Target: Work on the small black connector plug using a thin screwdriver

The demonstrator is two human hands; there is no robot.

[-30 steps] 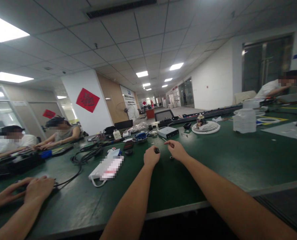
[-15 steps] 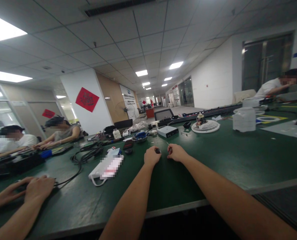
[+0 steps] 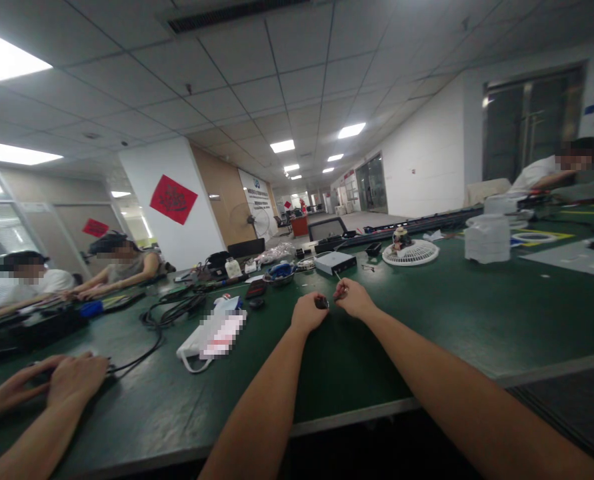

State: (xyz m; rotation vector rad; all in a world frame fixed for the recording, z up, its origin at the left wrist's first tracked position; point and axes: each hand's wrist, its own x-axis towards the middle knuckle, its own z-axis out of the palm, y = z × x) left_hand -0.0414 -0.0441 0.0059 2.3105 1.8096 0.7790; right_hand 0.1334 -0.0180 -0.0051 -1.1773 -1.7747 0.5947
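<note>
My left hand point(image 3: 309, 313) is closed round a small dark rounded object point(image 3: 321, 303), whose kind I cannot make out. Just to its right, my right hand point(image 3: 355, 301) pinches a thin light rod-like tool point(image 3: 338, 275) that points up and away from me. A small gap separates the two hands, both low over the green table point(image 3: 337, 380). Beyond them sits a grey box with a black front point(image 3: 335, 263). To the left of my hands lies a small black mouse-like object point(image 3: 256, 303).
A white fan grille point(image 3: 411, 253) with a part on it lies right of the box. Translucent containers point(image 3: 487, 239) stand farther right. Left are a white pouch point(image 3: 197, 340), black cables point(image 3: 169, 312) and another person's hands point(image 3: 77, 377). Other people sit along the table.
My left hand has moved slightly right with the dark object, nearer my right hand. The thin tool in my right hand now stands out a little more.
</note>
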